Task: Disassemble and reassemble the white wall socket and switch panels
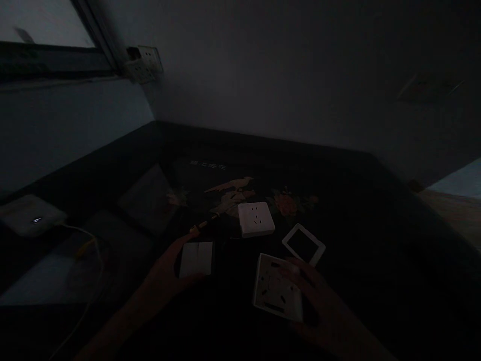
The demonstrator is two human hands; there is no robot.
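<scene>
In the dim head view, my left hand [167, 271] is closed around the side of a white two-rocker wall switch [196, 259], thumb at its lower edge and fingers at its upper left. My right hand [319, 301] grips a white square socket mounting box [276, 288] from the right, fingers over its upper edge and thumb near the bottom. Slots and holes show in the box's floor. Between and beyond the hands sits a white wall socket [257, 219]. A white rectangular frame [317, 244] lies just past my right fingers.
A screwdriver [205, 224] with a yellow and black handle lies beyond my left hand. The dark table [338, 200] bears a flower and bird print. At the left is a white device [32, 215] with a small light and a cable [99, 255]. Sockets [145, 64] are on the wall.
</scene>
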